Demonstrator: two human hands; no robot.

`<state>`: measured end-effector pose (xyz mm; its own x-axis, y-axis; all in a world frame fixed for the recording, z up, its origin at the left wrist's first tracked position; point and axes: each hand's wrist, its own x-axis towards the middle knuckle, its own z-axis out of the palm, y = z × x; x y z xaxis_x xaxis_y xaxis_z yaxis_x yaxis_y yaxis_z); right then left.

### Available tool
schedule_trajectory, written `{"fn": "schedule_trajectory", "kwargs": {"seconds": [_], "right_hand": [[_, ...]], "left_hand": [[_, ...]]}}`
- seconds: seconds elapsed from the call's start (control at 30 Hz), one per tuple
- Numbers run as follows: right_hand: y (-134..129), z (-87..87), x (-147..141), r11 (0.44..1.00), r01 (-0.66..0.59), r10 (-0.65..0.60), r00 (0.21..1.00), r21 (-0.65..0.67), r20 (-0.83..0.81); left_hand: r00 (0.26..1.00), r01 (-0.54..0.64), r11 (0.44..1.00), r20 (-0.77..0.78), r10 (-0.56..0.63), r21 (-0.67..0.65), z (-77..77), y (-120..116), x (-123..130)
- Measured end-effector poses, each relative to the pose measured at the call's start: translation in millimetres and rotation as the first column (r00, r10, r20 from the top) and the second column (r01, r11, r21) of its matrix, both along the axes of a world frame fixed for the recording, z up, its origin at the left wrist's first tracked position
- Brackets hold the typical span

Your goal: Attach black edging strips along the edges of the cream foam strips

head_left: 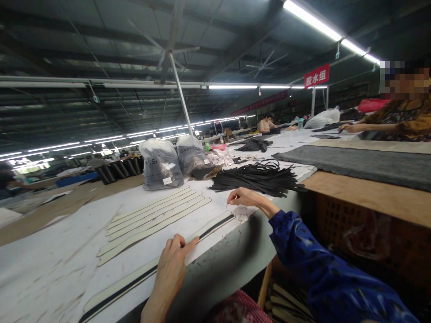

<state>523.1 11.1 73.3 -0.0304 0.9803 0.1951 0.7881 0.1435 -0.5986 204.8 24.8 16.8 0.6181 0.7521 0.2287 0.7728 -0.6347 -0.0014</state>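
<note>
Strip work sits at the near edge of the desk [50, 273]: a long pale strip [134, 278] with a narrow black band laid along its middle runs slantwise from the lower left toward the right, close to the desk's rim, where both hands can reach it.

The left hand [171, 264] lies flat on it near its middle, fingers spread and pressing down, apparently to keep it from sliding; that grip is an open, flattened one, closed on nothing. The right hand [244, 197] rests just past the strip's far end, its grip loosely curled with thumb and forefinger nearly meeting (whether they pinch anything is too small to tell).

Just beyond, a row of plain pale strips [155, 215] lies side by side, unbanded. Further right is a heap of black bands [259, 177], within easy reach of the right hand. Behind stand two filled plastic bags [161, 163]. Another person's arm [377, 125] works at a grey mat [353, 163] well apart.
</note>
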Motion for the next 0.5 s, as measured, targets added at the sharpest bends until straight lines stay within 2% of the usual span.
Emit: {"fn": "schedule_trajectory", "kwargs": {"seconds": [0.13,0.3,0.4,0.5], "right_hand": [[-5,-9.5,-17,0.981,-0.151,0.158,0.986,0.123,-0.052],[-8,-22.1,-57,0.908,-0.35,0.322,0.935,0.231,0.15],[-7,-26.1,-70,0.889,-0.396,0.342,0.908,0.23,0.241],[-5,-28.6,-74,0.899,-0.386,0.311,0.895,0.207,0.32]], "left_hand": [[1.0,-0.013,1.0,-0.012,0.013,-0.006,0.1,0,1],[1.0,-0.015,1.0,-0.015,0.015,-0.012,1.6,-2,1],[1.0,-0.019,1.0,-0.021,0.018,-0.013,2.8,-3,2],[0.999,-0.025,1.0,-0.021,0.025,-0.006,4.3,-5,3]]}}
